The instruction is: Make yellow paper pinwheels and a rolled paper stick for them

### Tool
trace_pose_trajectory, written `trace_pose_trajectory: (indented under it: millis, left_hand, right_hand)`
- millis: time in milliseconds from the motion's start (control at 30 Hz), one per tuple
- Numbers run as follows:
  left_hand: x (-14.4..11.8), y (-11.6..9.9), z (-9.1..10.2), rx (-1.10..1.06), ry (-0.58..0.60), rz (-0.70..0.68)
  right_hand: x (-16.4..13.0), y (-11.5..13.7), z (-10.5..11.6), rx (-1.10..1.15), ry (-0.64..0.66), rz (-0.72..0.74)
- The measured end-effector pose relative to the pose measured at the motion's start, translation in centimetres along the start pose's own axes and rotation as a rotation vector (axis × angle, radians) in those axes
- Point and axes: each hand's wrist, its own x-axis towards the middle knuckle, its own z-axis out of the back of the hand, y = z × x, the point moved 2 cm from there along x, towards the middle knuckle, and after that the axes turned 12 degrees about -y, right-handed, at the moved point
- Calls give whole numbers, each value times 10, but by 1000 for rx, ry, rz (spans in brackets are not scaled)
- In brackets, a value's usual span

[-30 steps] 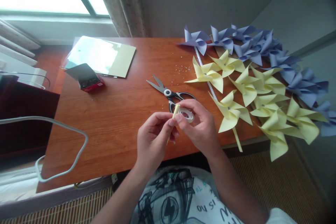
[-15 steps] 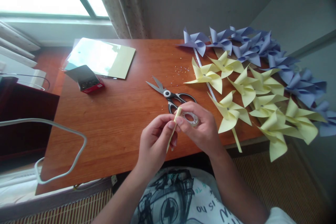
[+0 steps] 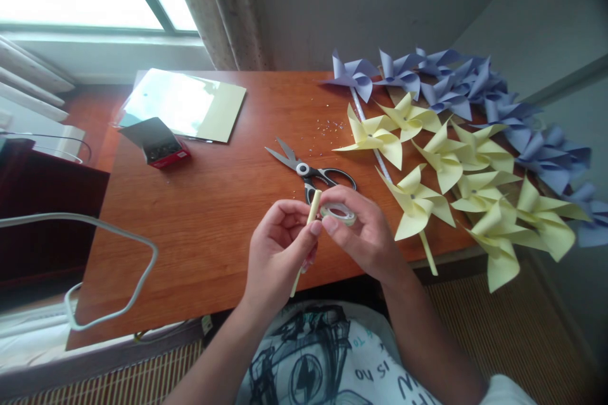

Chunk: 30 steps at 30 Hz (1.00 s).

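Observation:
My left hand [image 3: 280, 247] is closed round a thin yellow rolled-paper stick [image 3: 314, 205], which slants with its upper end away from me. Close beside it, my right hand [image 3: 363, 228] pinches a small roll of clear tape [image 3: 338, 211] between thumb and forefinger. The two hands nearly meet over the table's front edge. Just beyond them lie scissors [image 3: 303, 169] with black and grey handles, their blades spread apart. Whether a strip of tape joins the roll to the stick I cannot make out.
Several yellow paper pinwheels [image 3: 415, 200] and several purple ones [image 3: 399, 73] cover the right side of the wooden table [image 3: 213, 221]. At the left stand an open red box [image 3: 168, 155] and a stack of yellow paper [image 3: 223, 115]. A white cable [image 3: 154, 253] loops over the left edge.
The stick has shifted left and slid lower in my left hand. My right fingers have come away from it, and the tape roll has tilted and moved slightly left.

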Motion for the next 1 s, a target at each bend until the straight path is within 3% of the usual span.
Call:
trace_pose_trajectory:
  millis: [367, 733, 1000]
  left_hand:
    - [-3, 3, 0, -34, 19, -26]
    - [-3, 10, 1, 50, 43, -91]
    - [-1, 8, 5, 64, 51, -86]
  right_hand:
    - [-2, -1, -8, 41, -99, -161]
    - [-2, -5, -14, 145, -55, -294]
    - [0, -8, -11, 101, -33, -253]
